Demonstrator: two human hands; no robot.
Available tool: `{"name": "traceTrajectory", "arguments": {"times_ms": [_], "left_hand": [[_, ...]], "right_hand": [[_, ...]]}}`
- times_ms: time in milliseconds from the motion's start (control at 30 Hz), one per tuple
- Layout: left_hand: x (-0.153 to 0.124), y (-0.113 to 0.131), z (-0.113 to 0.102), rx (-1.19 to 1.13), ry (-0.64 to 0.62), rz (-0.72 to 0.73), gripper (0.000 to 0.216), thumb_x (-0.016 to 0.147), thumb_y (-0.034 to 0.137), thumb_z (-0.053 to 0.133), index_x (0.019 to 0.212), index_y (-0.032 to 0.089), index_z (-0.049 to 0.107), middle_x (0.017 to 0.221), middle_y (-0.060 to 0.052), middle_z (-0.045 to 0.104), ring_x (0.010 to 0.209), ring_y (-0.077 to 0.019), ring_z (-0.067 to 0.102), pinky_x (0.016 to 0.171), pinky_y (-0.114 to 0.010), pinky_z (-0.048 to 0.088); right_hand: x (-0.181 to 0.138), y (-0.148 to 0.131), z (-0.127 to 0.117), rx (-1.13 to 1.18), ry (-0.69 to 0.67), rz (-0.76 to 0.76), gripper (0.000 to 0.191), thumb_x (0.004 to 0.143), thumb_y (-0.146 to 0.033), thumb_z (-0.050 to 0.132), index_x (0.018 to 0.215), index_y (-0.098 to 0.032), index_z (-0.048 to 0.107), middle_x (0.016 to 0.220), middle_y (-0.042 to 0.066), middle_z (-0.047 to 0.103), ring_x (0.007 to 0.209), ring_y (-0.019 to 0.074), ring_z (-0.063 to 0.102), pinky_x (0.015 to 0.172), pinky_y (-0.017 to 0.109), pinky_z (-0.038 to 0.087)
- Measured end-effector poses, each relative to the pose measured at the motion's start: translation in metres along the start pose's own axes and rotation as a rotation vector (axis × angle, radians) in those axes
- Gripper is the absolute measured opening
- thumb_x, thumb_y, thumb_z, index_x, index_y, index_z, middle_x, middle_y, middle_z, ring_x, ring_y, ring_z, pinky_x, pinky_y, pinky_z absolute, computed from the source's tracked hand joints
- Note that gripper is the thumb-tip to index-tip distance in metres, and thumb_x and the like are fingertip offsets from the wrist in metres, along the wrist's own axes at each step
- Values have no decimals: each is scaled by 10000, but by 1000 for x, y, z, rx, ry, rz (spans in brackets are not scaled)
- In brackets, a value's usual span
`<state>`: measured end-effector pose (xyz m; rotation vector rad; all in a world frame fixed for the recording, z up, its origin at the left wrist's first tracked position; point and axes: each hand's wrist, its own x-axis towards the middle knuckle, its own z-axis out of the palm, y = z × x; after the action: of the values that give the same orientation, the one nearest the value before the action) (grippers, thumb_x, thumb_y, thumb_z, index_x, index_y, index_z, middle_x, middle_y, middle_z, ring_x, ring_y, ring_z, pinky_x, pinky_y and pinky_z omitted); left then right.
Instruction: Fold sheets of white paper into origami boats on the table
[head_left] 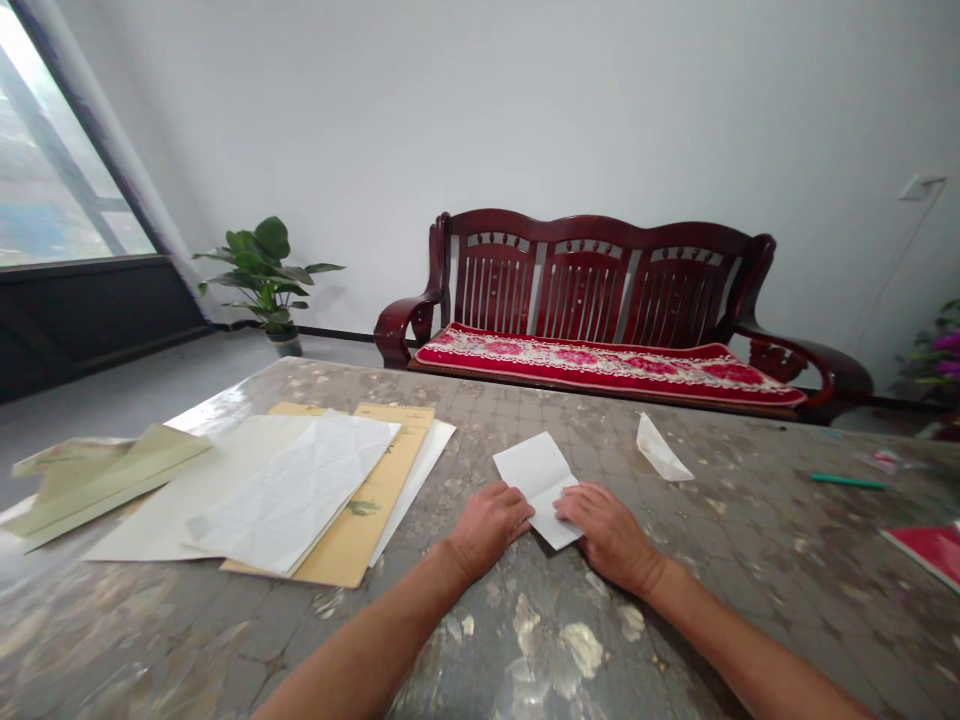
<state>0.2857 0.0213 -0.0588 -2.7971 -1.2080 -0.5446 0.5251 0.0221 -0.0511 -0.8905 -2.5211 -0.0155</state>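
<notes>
A small folded sheet of white lined paper (537, 478) lies on the mottled stone table (525, 640) in front of me. My left hand (488, 526) rests at its near left edge, fingers curled and pressed down on the paper. My right hand (609, 532) lies at the near right corner, fingers together, pinching and pressing that corner. Both hands touch the sheet; its far half sticks up slightly past my fingers.
A stack of white and tan sheets (300, 495) lies to the left, with pale green folders (97, 480) beyond. A small folded white paper (660, 450) sits further back. A green pen (847, 481) and a red booklet (930, 550) are at right. A wooden bench (600, 310) stands behind.
</notes>
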Motion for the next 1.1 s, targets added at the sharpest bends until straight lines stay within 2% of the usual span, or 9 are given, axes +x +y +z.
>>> {"name": "traceTrajectory", "arguments": {"times_ms": [133,300,467,567,700,800,933,1100], "left_hand": [[-6,1,-3,-48,-39,-14,215,960,350,529,961,195,677,925,-41,665,903,-185,594,814,-287,471],[-10,0,-5,-145,-33,-144,154,936,249,571,1027,206,688,1020,-42,681,996,-201,604,897,-310,487],[-7,-1,-8,-276,-22,-209,165,932,201,557,1005,209,704,1028,-39,696,1014,-192,616,936,-308,476],[-7,-2,-10,-334,-26,-214,193,935,176,527,1015,218,698,1057,-39,698,1052,-188,611,966,-308,461],[-9,0,-12,-329,-30,-309,222,929,155,502,1087,208,648,1076,-57,693,1054,-197,612,943,-312,468],[-9,0,-13,-350,-33,-363,205,930,145,486,1086,203,606,1058,-55,688,1024,-192,620,904,-295,473],[-10,-2,-12,-376,-21,-371,170,937,157,479,1042,208,602,1021,-45,686,1005,-189,624,889,-287,471],[-11,-6,-10,-369,-13,-297,245,935,139,471,1097,219,637,1057,-45,697,1027,-193,621,920,-296,469]], "right_hand": [[-2,-7,-12,29,-103,108,318,838,-91,479,1093,-208,627,1143,69,687,1080,197,597,1032,391,394],[9,-23,-20,9,-171,291,139,907,-293,572,974,-239,681,1039,33,716,998,208,602,883,340,411],[19,-33,-12,-5,-161,393,274,973,-341,462,849,-230,680,922,26,702,936,188,584,820,286,375],[25,-30,-8,-24,-188,562,327,971,-353,437,755,-204,633,874,38,686,877,177,588,730,259,352],[34,-26,-9,-46,-278,770,283,919,-372,479,725,-202,595,781,25,680,699,149,569,569,261,240],[35,-27,-9,-91,-295,799,257,901,-360,472,728,-208,586,767,26,687,677,151,572,551,274,189],[35,-32,-7,-153,-304,819,239,886,-350,463,738,-213,592,817,45,707,730,169,605,555,283,180],[38,-34,-5,-193,-335,846,236,884,-355,455,785,-217,619,873,70,722,766,188,629,564,291,202]]}}
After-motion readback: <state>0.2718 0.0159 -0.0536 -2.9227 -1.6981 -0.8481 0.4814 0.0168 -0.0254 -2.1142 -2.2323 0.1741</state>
